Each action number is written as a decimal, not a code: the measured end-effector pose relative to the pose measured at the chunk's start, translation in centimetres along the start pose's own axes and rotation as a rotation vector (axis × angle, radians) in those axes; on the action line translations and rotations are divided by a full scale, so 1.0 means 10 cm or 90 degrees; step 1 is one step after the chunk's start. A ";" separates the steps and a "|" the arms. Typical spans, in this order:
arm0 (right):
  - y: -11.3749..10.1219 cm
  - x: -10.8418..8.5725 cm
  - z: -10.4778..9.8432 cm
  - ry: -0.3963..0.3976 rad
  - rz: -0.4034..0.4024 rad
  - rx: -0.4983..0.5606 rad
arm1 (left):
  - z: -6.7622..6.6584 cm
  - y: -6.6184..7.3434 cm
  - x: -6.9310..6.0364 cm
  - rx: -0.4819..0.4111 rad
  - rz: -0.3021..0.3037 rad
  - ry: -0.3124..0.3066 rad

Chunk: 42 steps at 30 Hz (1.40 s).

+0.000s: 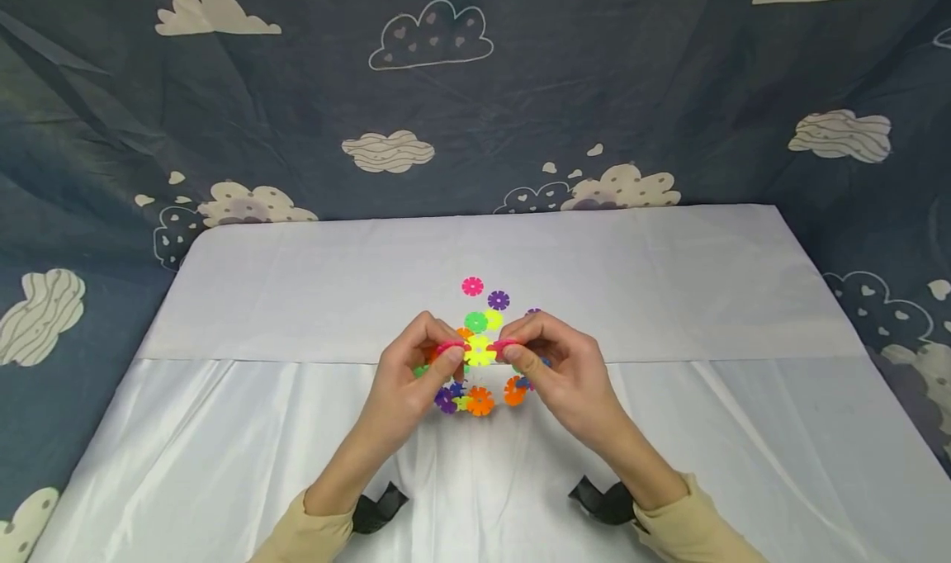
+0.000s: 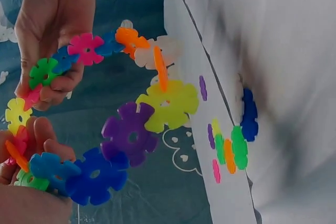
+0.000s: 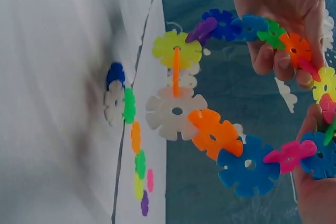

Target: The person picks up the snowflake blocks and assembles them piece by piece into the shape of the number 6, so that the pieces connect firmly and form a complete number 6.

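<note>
A ring of joined, notched flower-shaped discs hangs between both hands, with a purple disc [image 2: 129, 134], a white disc [image 3: 177, 113] and an orange disc [image 1: 480, 401] in its loop. At the top of the loop, a yellow disc [image 1: 480, 350] sits between two pink discs. The left hand [image 1: 409, 381] [image 2: 37, 203] [image 3: 283, 9] pinches the pink disc [image 1: 450, 347] on the left side. On the other side, the right hand [image 1: 568, 381] [image 2: 58, 14] [image 3: 315, 198] pinches the second pink disc [image 1: 502, 347]. Fingertips partly cover both pink pieces.
Loose discs lie on the white-covered table [image 1: 297, 299] beyond the hands, among them a pink one [image 1: 472, 286], a purple one [image 1: 499, 300] and a green one [image 1: 476, 322]. Behind the table hangs a dark cloth [image 1: 297, 92] with cloud prints. Black straps [image 1: 380, 508] show at the wrists.
</note>
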State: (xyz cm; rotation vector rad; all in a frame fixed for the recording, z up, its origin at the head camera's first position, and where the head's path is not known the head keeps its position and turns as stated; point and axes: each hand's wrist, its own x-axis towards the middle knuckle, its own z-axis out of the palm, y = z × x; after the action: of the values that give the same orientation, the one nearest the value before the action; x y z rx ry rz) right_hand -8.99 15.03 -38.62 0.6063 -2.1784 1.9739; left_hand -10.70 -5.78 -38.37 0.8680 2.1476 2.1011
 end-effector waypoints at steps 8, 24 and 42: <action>0.06 0.02 0.02 0.012 0.044 0.035 | -0.03 -0.04 0.04 -0.024 -0.089 0.006; 0.14 0.07 -0.10 0.001 0.057 -0.021 | -0.08 -0.03 0.04 -0.052 -0.116 0.007; 0.72 0.33 -0.60 -0.071 0.253 -0.400 | -0.26 0.06 0.07 -0.118 -0.249 -0.007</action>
State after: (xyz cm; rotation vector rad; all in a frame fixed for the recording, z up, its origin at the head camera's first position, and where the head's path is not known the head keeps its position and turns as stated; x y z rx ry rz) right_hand -15.73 20.62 -43.26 0.1964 -2.9578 1.2607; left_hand -12.09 -7.90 -37.29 0.3998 1.8857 2.0396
